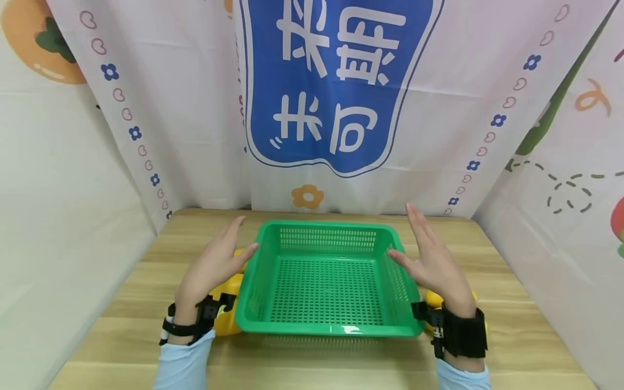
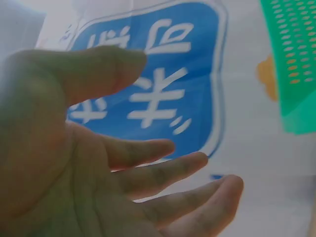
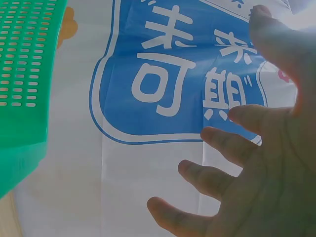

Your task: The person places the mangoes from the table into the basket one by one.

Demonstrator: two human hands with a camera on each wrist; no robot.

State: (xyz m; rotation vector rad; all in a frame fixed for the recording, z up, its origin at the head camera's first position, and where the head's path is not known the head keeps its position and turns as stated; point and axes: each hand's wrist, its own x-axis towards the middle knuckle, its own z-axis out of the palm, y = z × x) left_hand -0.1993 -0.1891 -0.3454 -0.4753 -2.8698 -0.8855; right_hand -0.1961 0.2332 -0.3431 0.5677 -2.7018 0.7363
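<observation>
Overhead, a green perforated plastic basket [image 1: 327, 279] is sitting mid-counter [image 1: 512, 325], the left hand [image 1: 214, 268] and right hand [image 1: 434, 265] flanking it, fingers spread straight, holding nothing; yellow objects [image 1: 229, 303] are peeking beside it. Left wrist: the basket's wall [image 2: 296, 64] is showing right of the splayed palm [image 2: 74, 187]. Right wrist: the basket [image 3: 24, 89] is lying left of open fingers [image 3: 217, 143].

Staged recording booth: light wooden bench [image 1: 507, 303] boxed in by printed white cloth backdrops [image 1: 487, 108] with blue Chinese-character banner [image 1: 336, 81].
</observation>
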